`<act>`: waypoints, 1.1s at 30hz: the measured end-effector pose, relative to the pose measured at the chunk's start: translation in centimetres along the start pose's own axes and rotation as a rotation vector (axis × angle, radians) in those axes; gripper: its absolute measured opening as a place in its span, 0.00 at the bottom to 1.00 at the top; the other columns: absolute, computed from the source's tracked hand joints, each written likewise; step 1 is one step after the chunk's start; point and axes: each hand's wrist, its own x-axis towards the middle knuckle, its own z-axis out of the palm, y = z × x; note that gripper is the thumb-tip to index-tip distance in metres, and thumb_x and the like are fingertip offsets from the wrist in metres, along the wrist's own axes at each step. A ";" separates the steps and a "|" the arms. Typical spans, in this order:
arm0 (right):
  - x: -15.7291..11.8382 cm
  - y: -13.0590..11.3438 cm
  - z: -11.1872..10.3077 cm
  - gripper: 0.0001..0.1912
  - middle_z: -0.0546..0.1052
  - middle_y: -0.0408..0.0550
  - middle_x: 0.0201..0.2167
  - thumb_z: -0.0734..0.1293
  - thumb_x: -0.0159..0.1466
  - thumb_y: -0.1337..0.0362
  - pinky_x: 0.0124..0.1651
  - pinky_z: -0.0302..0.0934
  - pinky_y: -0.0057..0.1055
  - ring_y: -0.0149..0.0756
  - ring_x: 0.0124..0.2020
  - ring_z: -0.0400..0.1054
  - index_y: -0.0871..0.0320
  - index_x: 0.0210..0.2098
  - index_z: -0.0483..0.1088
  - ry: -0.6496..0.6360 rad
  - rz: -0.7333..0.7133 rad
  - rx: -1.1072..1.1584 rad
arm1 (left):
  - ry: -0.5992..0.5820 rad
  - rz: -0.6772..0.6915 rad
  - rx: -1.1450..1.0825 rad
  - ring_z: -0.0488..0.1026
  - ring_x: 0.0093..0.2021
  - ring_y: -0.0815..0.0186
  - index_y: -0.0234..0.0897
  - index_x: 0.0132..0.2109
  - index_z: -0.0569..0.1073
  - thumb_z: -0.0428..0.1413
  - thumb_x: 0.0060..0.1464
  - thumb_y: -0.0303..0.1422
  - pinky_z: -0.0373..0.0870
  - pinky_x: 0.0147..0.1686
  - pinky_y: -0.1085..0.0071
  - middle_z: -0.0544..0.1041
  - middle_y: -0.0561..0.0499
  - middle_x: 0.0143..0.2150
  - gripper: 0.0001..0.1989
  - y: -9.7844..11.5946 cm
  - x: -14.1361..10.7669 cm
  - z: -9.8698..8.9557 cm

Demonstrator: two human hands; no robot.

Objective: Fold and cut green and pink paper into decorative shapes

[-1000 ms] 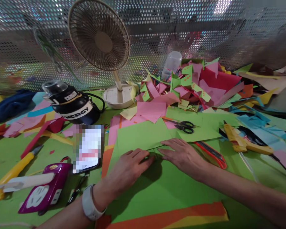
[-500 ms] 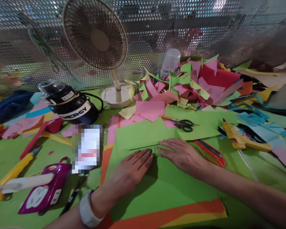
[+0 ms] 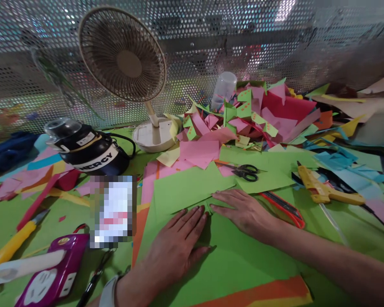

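Note:
My left hand lies on green paper, fingers stretched forward and thumb out to the right. Just to its right, my right hand rests with fingers extended toward the left, the fingertips of both hands close together. Under the fingertips is the near edge of a smaller green sheet; whether small paper pieces lie beneath them is hard to make out. Neither hand grips anything visible. Black-handled scissors lie beyond my right hand, and an orange-red cutter lies beside it.
A fan and a black bottle stand at the back left. Paper scraps are heaped before a perforated metal screen. A yellow glue gun lies right; a purple device and a yellow-handled tool lie left.
My left hand's thumb has spread out to the right. Both hands remain close together on the paper. The view has shifted slightly, with the fan and bottle now lower and further left.

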 end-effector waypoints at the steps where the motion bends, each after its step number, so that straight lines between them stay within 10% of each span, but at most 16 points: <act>1: 0.0 -0.1 0.1 0.26 0.73 0.59 0.55 0.58 0.59 0.80 0.53 0.66 0.47 0.46 0.57 0.66 0.60 0.53 0.72 0.007 -0.002 0.003 | 0.009 -0.001 0.003 0.69 0.59 0.53 0.24 0.62 0.62 0.43 0.67 0.43 0.70 0.54 0.55 0.69 0.35 0.60 0.27 0.0 0.0 0.0; 33: 0.3 -0.5 -0.2 0.23 0.74 0.61 0.53 0.58 0.60 0.79 0.53 0.67 0.45 0.48 0.55 0.68 0.63 0.50 0.74 0.022 -0.017 -0.026 | -0.004 0.099 0.008 0.66 0.61 0.55 0.23 0.62 0.61 0.41 0.67 0.44 0.64 0.57 0.59 0.68 0.38 0.62 0.29 -1.6 0.2 0.0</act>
